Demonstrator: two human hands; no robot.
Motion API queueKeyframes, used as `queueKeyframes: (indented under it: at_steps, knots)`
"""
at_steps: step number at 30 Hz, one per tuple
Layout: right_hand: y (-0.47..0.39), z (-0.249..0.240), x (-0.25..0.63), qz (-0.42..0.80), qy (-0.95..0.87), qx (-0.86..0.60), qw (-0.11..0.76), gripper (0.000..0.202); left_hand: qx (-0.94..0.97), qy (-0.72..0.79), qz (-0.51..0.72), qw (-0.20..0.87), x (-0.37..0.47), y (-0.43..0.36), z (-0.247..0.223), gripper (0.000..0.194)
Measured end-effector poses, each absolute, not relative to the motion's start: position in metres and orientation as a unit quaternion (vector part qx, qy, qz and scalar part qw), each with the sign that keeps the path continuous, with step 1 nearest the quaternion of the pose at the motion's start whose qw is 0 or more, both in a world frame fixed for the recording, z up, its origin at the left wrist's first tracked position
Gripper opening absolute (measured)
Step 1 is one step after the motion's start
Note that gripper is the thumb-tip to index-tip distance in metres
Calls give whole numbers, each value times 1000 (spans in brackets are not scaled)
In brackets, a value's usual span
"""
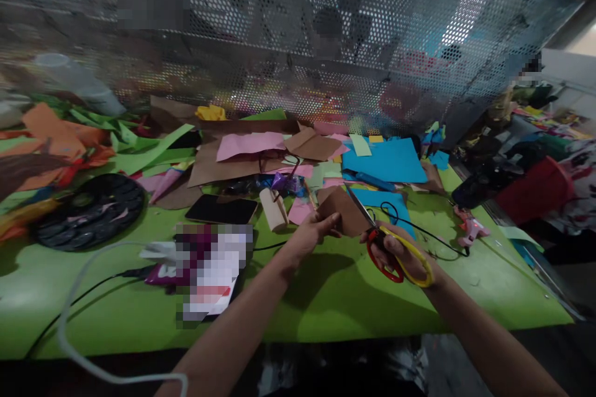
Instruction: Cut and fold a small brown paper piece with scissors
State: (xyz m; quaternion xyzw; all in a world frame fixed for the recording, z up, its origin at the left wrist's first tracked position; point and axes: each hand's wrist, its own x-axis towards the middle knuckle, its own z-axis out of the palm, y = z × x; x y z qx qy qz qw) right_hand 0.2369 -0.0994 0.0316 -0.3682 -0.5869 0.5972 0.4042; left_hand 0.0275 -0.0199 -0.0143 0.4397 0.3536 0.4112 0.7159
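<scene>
A small sheet of brown paper (pixel 350 211) is pinched by its left side in my left hand (pixel 310 232), above the green table. My right hand (pixel 395 251) has its fingers through the handles of a pair of scissors (pixel 419 268), one loop red and the other yellow. The scissor blades reach up and left along the right edge of the brown paper; whether they are cutting into it I cannot tell. Just behind the hands lie blue sheets (pixel 388 160), a pink scrap (pixel 302 209) and a beige roll-shaped object (pixel 274 209).
The green table (pixel 302 310) carries a black phone (pixel 221 208), a device with a lit screen (pixel 216 279), a round black tray (pixel 90 211) and a pink glue gun (pixel 468 227) with a black cord. Coloured paper piles up before a perforated metal panel (pixel 298 25). A white cable (pixel 65 316) loops at left.
</scene>
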Motion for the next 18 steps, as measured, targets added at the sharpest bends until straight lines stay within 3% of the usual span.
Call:
queueKeyframes:
  at_steps: [18]
  knots:
    - [-95, 23, 241, 568, -575, -440, 391, 54, 432, 376, 424, 701, 28, -20, -11, 56]
